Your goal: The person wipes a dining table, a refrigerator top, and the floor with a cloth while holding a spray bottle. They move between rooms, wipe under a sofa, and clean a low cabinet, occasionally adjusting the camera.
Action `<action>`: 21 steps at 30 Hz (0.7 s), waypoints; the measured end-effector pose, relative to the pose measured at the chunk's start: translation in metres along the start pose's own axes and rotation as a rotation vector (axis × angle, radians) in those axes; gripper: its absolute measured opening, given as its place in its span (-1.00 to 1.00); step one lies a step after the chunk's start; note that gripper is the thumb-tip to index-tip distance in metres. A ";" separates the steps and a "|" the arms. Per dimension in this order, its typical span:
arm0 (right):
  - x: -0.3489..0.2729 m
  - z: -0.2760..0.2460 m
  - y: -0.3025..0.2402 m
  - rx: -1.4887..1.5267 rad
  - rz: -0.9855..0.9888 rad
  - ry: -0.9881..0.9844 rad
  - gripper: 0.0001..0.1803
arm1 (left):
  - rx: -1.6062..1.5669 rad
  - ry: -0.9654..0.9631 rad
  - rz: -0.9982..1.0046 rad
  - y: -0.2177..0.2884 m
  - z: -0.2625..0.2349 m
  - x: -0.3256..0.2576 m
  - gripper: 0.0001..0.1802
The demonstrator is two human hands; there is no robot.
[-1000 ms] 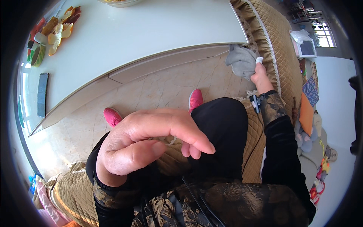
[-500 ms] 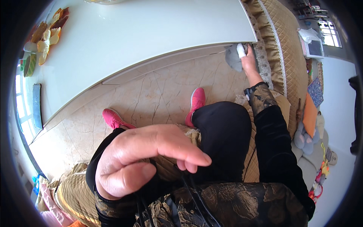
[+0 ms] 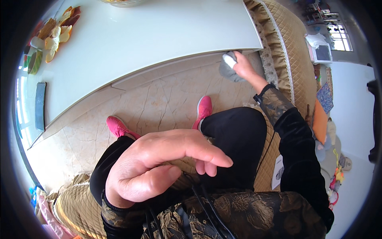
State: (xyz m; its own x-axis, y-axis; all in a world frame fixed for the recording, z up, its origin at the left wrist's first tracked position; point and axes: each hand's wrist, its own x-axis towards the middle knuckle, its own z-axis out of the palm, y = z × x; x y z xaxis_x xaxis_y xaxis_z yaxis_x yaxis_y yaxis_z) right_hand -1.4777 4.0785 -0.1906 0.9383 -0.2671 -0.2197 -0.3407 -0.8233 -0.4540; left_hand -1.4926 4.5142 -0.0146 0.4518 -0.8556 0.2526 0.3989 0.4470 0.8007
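With my right hand [image 3: 243, 67], I grip a grey cloth [image 3: 230, 75] at the front edge of the white glossy table [image 3: 159, 32], close to its right corner. Something white covers the thumb area of this hand; I cannot tell whether it is a wrapping or part of the cloth. A dark band circles that wrist. My left hand [image 3: 159, 163] is raised near the camera above my lap, its index finger stretched out and the thumb apart from it. The other fingers curl under, and nothing shows in them.
Orange peels [image 3: 59, 38], a roll of green tape [image 3: 35, 63] and a dark flat slab [image 3: 40, 105] lie at the table's left. A bowl's rim [image 3: 121, 3] shows at the far edge. On the right stands a quilted sofa [image 3: 292, 47]. My pink shoes [image 3: 205, 106] rest on the marbled floor.
My right hand has moved left along the table edge with the grey cloth, away from the corner. The left hand keeps its pose, shifted slightly right in view. A white card shows beside my right thigh.
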 end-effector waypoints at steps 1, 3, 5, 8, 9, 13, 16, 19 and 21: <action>-0.002 0.005 -0.014 -0.013 -0.017 -0.024 -0.58 | -0.032 -0.052 0.018 0.002 -0.002 -0.001 -0.42; -0.004 0.014 -0.045 -0.018 -0.033 -0.090 -0.70 | 0.010 0.020 -0.047 0.004 0.005 -0.007 -0.44; -0.013 0.021 -0.073 -0.136 -0.125 -0.083 -0.71 | 0.018 0.026 -0.033 0.006 0.007 -0.012 -0.42; -0.019 0.037 -0.117 -0.197 -0.221 -0.136 -0.72 | -0.008 -0.005 0.005 0.008 0.009 -0.018 -0.42; -0.021 0.044 -0.131 -0.204 -0.244 -0.158 -0.72 | -0.011 -0.043 -0.010 0.010 0.006 -0.020 -0.40; -0.030 0.080 -0.186 -0.160 -0.373 -0.181 -0.72 | -0.008 -0.097 0.052 0.014 0.004 -0.028 -0.38; -0.040 0.111 -0.228 -0.130 -0.460 -0.177 -0.70 | -0.005 -0.117 0.069 0.017 0.004 -0.038 -0.39; -0.048 0.141 -0.270 -0.082 -0.455 -0.213 -0.69 | -0.009 -0.099 0.243 0.014 0.005 -0.043 -0.55; -0.053 0.157 -0.294 -0.126 -0.472 -0.209 -0.69 | -0.039 -0.072 0.308 0.012 0.006 -0.046 -0.60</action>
State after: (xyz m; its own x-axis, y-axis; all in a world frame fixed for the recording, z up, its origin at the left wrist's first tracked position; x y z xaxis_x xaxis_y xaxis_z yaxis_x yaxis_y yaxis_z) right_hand -1.4363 4.4127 -0.1809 0.9515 0.2418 -0.1901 0.1375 -0.8872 -0.4404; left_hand -1.5135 4.5576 -0.0133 0.4988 -0.6939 0.5192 0.2829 0.6966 0.6593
